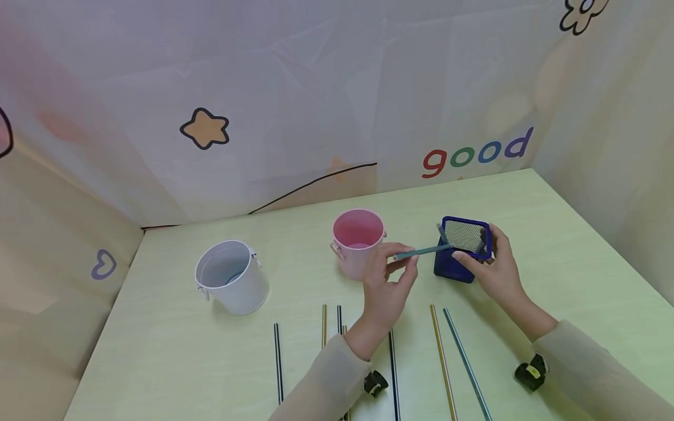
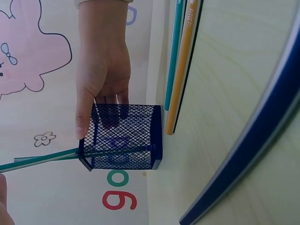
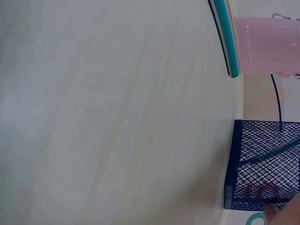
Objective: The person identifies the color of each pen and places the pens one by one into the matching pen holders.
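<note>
My left hand (image 1: 387, 286) pinches a green pencil (image 1: 421, 252) between thumb and fingers, its far end at the mouth of a blue mesh pen holder (image 1: 454, 269). Round the holder's right side, my right hand (image 1: 497, 272) grips the rim and wall, thumb at the front. A second green pencil (image 1: 442, 234) leans inside, and its lower part shows through the mesh in the right wrist view. Left-hand fingertips show only at the lower left edge of the left wrist view, where the right hand (image 2: 105, 65) is seen holding the pen holder (image 2: 124, 136).
Left of the holder stands a pink bucket (image 1: 358, 263), with a white bucket (image 1: 247, 295) farther left. Several pencils lie in front: a yellow pencil (image 1: 443, 359) and a green pencil (image 1: 466, 362) at right, a dark striped pencil (image 1: 278, 362) at left. A printed curtain (image 1: 316, 88) hangs behind.
</note>
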The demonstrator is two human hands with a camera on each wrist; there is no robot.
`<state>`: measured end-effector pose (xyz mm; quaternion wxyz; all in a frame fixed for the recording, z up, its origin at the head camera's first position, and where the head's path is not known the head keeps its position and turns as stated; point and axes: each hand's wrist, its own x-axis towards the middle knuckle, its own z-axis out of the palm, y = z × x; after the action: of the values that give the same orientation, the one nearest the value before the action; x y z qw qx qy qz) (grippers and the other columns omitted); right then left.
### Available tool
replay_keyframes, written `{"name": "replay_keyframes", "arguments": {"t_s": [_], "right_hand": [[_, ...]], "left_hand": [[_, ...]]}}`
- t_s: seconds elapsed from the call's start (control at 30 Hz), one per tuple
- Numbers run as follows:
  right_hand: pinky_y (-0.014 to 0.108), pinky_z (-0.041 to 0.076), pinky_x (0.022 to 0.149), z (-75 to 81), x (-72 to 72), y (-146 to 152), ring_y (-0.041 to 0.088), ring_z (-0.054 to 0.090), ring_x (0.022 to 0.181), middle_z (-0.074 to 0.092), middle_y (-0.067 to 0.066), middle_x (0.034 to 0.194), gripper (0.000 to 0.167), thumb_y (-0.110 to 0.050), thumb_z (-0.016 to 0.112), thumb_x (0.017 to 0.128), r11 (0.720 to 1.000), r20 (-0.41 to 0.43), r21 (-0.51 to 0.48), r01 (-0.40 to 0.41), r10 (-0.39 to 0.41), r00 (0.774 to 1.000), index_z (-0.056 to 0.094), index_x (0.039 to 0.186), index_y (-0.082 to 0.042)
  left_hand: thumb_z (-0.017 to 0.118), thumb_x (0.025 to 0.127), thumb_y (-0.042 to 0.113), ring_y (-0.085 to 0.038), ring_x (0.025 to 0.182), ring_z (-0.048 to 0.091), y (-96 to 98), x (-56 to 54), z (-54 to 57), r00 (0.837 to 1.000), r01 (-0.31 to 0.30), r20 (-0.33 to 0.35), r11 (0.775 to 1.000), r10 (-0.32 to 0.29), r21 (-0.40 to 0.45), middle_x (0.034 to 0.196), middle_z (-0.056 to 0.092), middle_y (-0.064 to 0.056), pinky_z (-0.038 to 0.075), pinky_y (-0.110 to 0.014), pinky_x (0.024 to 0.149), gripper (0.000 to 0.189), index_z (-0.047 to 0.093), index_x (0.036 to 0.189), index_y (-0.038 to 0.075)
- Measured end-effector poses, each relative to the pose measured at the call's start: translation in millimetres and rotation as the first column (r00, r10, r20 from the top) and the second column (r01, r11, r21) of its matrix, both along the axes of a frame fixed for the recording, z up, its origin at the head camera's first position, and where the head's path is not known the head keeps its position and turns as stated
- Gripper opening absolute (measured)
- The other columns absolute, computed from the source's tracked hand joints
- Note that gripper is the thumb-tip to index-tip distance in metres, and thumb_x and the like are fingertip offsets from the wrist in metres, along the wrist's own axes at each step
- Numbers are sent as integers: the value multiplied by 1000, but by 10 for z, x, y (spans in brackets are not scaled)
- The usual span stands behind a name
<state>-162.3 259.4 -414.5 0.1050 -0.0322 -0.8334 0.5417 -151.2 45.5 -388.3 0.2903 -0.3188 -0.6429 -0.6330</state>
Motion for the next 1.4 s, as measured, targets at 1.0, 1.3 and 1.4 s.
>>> {"name": "replay_keyframes", "arguments": {"t_s": [1.0, 1.3, 1.4], "right_hand": [[62, 30, 103, -40, -4, -40, 42, 27, 133, 22, 27, 148, 89, -22, 66, 89, 1000, 2, -11, 21, -21, 1000, 5, 150, 0], [64, 30, 103, -42, 11, -47, 43, 27, 132, 22, 28, 148, 89, -22, 66, 89, 1000, -10, -2, 17, -17, 1000, 5, 150, 1], [64, 30, 103, -39, 18, -47, 43, 27, 133, 22, 28, 148, 89, -22, 66, 89, 1000, -11, -2, 18, -18, 1000, 5, 150, 1]], "left_hand": [[66, 84, -4, -32, 87, 64, -10, -216, -81, 992, 0, 129, 997, 10, -72, 93, 60, -19, 54, -21, 77, 17, 57, 99, -4], [66, 85, -2, -28, 89, 63, 34, -231, -104, 986, 6, 165, 993, 14, -119, 94, 61, -17, 54, -19, 77, 17, 58, 100, -2], [66, 85, -1, -27, 88, 63, 51, -226, -106, 983, 16, 184, 992, 8, -128, 94, 61, -16, 54, -18, 76, 16, 58, 100, -2]]}}
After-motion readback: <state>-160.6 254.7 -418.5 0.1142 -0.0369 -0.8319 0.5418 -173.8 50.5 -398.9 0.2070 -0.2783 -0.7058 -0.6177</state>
